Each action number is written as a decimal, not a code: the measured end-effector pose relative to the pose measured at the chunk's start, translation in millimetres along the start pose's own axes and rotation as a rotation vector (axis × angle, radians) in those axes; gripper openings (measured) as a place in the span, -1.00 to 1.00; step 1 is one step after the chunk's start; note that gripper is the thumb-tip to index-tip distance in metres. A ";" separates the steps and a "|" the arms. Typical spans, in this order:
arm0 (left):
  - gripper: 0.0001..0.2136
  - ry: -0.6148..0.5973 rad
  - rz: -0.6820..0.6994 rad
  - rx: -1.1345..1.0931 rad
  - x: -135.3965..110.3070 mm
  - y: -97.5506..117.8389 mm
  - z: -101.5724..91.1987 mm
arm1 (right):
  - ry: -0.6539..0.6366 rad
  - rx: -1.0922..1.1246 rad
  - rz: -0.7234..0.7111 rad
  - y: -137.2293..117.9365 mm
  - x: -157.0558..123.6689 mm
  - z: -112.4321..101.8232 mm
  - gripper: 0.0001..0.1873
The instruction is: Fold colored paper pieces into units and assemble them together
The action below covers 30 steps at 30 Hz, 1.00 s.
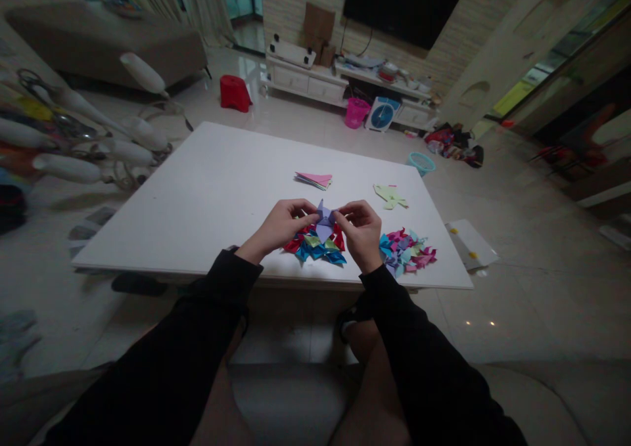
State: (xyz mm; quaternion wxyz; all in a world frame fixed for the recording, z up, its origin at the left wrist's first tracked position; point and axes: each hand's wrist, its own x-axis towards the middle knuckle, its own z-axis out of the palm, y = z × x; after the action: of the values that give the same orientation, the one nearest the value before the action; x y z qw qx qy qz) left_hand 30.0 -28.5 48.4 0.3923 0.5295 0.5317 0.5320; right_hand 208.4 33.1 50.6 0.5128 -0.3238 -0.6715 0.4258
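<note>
A folded purple origami piece (325,219) with a pointed top is held up between both hands. My left hand (290,223) pinches its left side with thumb and fingers. On the opposite side, my right hand (359,229) is closed on the right edge in the same way. Below and behind the piece lies a pile of shiny folded papers (315,249) in blue, red and green, partly hidden by the hands. Another heap of folded papers (407,252), in pink, purple and pale blue, sits right of my right hand.
On the white table (227,183) lie a fanned stack of coloured paper (315,180) beyond my hands and pale green paper pieces (391,195) farther right. A blue basket (421,163) stands past the table's right corner. A red stool (234,93) is on the floor beyond.
</note>
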 end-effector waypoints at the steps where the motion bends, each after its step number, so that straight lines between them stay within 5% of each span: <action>1: -0.81 0.002 0.003 -0.003 0.2 -0.3 0.1 | -0.002 -0.002 -0.005 0.3 0.3 -0.1 -0.83; 8: -0.77 0.020 -0.015 -0.037 1.3 -3.3 -0.8 | -0.084 0.075 -0.027 4.2 3.4 -6.6 -0.70; 21: -0.86 0.040 0.010 0.179 2.7 -1.5 -1.8 | 0.038 -0.085 -0.039 9.1 13.1 -18.2 -0.85; 30: -0.90 0.012 0.036 0.259 1.5 -2.5 0.2 | -0.173 -0.256 -0.116 5.9 14.5 -24.4 -0.92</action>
State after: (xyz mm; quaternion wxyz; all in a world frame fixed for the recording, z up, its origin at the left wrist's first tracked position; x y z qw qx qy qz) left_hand 29.6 -26.7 46.1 0.3078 0.5822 0.5886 0.4689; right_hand 228.1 54.1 54.0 0.4313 -0.3094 -0.7795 0.3325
